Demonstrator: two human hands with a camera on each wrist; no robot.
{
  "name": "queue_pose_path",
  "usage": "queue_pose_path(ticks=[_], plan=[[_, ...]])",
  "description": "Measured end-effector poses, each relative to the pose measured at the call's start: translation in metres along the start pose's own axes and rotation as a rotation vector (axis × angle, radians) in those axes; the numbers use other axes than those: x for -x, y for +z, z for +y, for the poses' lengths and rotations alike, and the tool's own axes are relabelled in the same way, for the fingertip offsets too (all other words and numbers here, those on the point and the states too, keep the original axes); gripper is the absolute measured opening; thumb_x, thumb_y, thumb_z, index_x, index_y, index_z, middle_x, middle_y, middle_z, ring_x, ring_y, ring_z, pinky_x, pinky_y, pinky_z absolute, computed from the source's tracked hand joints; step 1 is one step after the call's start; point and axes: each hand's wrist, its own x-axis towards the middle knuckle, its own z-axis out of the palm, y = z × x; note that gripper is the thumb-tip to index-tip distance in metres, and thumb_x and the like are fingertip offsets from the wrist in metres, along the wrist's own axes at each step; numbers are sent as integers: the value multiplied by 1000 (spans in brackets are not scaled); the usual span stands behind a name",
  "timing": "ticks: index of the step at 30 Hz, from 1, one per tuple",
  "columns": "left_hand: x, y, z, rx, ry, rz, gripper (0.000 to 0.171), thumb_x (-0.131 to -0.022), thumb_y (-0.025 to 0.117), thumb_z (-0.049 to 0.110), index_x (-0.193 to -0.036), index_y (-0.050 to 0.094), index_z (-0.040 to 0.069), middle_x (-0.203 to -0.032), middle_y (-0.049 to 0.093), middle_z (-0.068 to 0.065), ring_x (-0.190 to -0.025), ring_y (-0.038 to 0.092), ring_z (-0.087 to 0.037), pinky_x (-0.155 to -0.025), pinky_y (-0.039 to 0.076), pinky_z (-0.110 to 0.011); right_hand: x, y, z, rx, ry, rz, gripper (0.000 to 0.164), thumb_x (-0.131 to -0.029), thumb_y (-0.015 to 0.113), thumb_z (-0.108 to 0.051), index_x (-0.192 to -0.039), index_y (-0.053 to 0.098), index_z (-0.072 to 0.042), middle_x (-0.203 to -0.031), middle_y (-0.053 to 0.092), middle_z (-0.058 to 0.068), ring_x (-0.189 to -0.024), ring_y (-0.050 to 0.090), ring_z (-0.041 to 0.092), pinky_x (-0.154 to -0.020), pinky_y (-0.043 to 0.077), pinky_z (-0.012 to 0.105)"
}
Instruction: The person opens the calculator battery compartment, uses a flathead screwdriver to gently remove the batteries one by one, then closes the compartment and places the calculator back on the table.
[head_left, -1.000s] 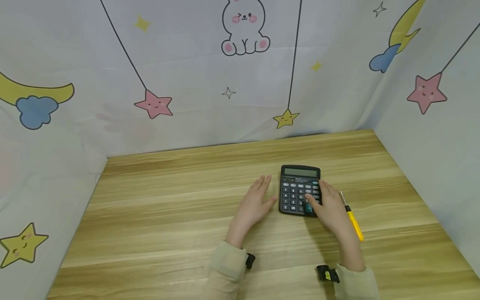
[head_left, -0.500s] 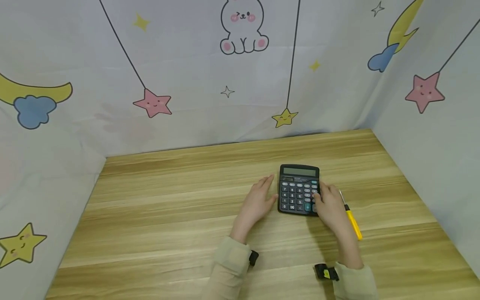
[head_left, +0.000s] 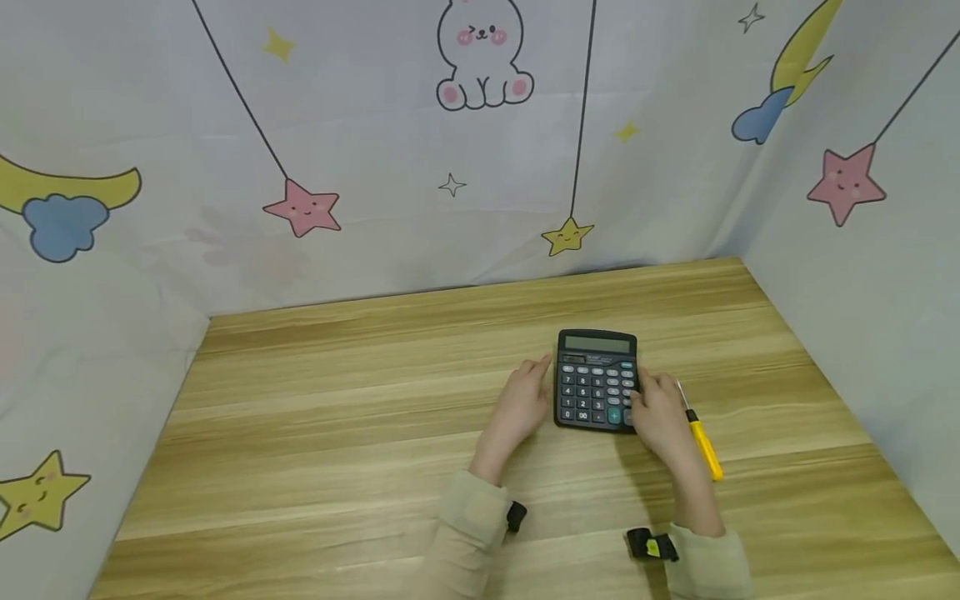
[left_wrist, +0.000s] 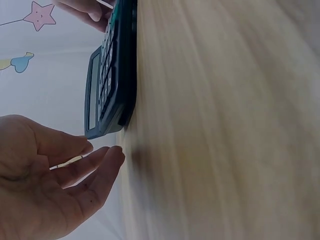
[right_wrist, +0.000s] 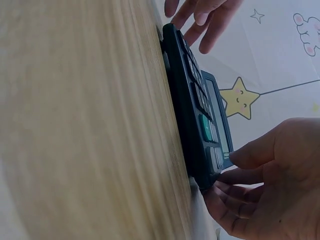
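Note:
A black desk calculator [head_left: 596,392] with a grey display lies flat on the wooden table, its keys facing up. At its right edge is my right hand [head_left: 663,410], which holds that side: in the right wrist view the thumb [right_wrist: 247,154] is over the top edge and the fingers are against the side. My left hand [head_left: 517,398] is beside the calculator's left edge. The left wrist view shows its fingers [left_wrist: 102,175] loosely bent near the corner, with nothing between them and the thumb.
A screwdriver [head_left: 705,446] with a yellow handle lies just right of my right hand. The wooden table [head_left: 322,433] meets a printed cloth backdrop [head_left: 390,250] at the back and sides.
My right thumb has slid from over the keys to the calculator's right edge. My left hand has shifted slightly right, its thumb drawing in toward the fingers. The calculator stays in place.

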Motion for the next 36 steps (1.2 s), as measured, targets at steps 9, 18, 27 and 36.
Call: queue_pose_path(ticks=[9, 18, 27, 36], plan=[[-6, 3, 7, 54, -58, -53, 59, -86, 55, -5, -143, 42, 0, -118, 59, -15, -90, 57, -21, -87, 53, -34, -1, -1, 0, 35, 8, -34, 56, -100, 38, -13, -146, 23, 14, -132, 37, 37, -123, 38, 48, -107, 30, 62], [-9, 9, 8, 127, -99, -76, 54, -89, 52, -2, -143, 42, -1, -103, 55, -13, -77, 48, -17, -70, 48, -27, -3, 3, 3, 14, 22, -31, 59, -98, 40, -17, -146, 23, 14, -132, 37, 36, -119, 39, 46, -102, 33, 61], [-10, 10, 11, 119, -99, -58, 47, -93, 47, 3, -140, 44, -5, -112, 57, -18, -82, 52, -18, -82, 52, -33, -3, 5, 2, -1, 51, -36, 61, -96, 41, -17, -147, 22, 13, -135, 35, 36, -124, 36, 47, -104, 31, 62], [-11, 7, 13, 127, -110, -69, 52, -88, 48, -1, -140, 43, -7, -116, 56, -20, -87, 53, -19, -91, 51, -37, -5, 6, -1, 5, 59, -33, 62, -95, 41, -16, -147, 22, 11, -132, 37, 34, -119, 38, 43, -100, 33, 60]])
